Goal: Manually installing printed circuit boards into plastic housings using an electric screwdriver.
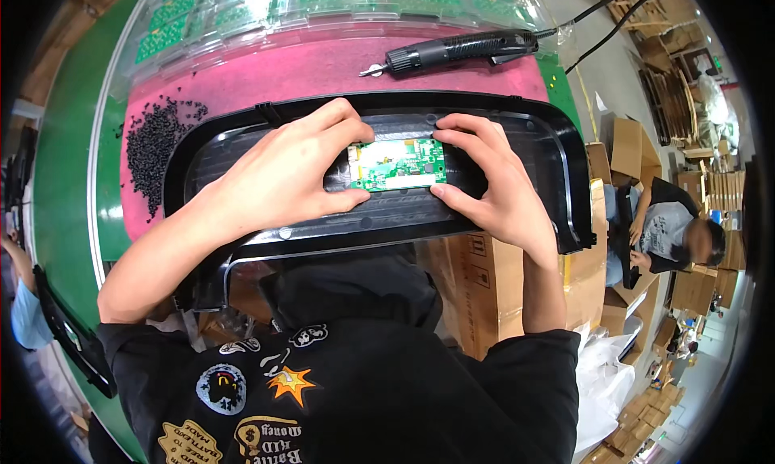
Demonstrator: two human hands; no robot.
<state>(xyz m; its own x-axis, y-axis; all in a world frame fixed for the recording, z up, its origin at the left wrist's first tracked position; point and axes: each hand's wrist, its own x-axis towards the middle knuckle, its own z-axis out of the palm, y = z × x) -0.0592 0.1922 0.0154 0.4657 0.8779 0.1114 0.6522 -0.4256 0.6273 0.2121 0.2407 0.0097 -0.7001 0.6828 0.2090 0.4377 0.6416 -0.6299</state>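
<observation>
A green circuit board (400,165) with a white strip along its near edge lies in the middle of a long black plastic housing (379,222). My left hand (295,169) grips the board's left end, thumb at the near corner and fingers at the far corner. At the opposite end, my right hand (492,177) holds the board the same way, its thumb on the near right corner. Whether the board's underside touches the housing floor is hidden.
A black electric screwdriver (460,52) rests on the pink mat (266,64) beyond the housing, its cable running off to the upper right. A heap of small black screws (157,145) sits at left. Clear trays (339,8) of green boards stand behind. Cardboard boxes (500,294) are nearby; a seated person (670,230) is at right.
</observation>
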